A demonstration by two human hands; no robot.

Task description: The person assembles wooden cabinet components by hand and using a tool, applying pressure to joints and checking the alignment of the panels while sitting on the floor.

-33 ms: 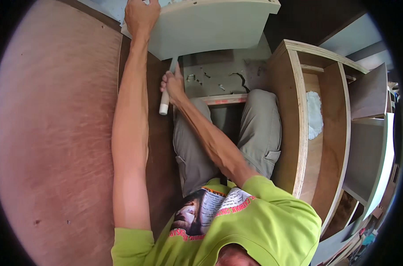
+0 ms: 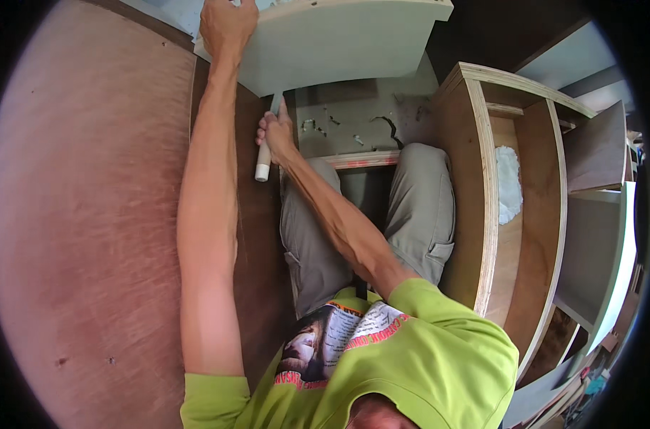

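At the top left, my left hand (image 2: pixel 227 27) is closed over the upper left corner of a grey panel (image 2: pixel 332 50); its fingertips are partly cut off by the picture's edge. Lower down, my right hand (image 2: pixel 278 136) wraps round the pale handle (image 2: pixel 264 161) of a slim tool with a white end. A flat grey blade (image 2: pixel 278 102) runs from that hand up to the panel's lower edge, its tip hidden. I cannot tell whether it is a chisel or a scraper.
My knees are bent before a grey board (image 2: pixel 353 129) strewn with small scraps and a dark curled strip (image 2: pixel 390 127). A large reddish-brown wooden panel (image 2: pixel 89 214) fills the left. On the right stands an open plywood cabinet frame (image 2: pixel 487 186) with a white patch (image 2: pixel 508 186) inside.
My right hand and the tool have shifted very slightly left and upward. My left hand stays at the panel's corner.
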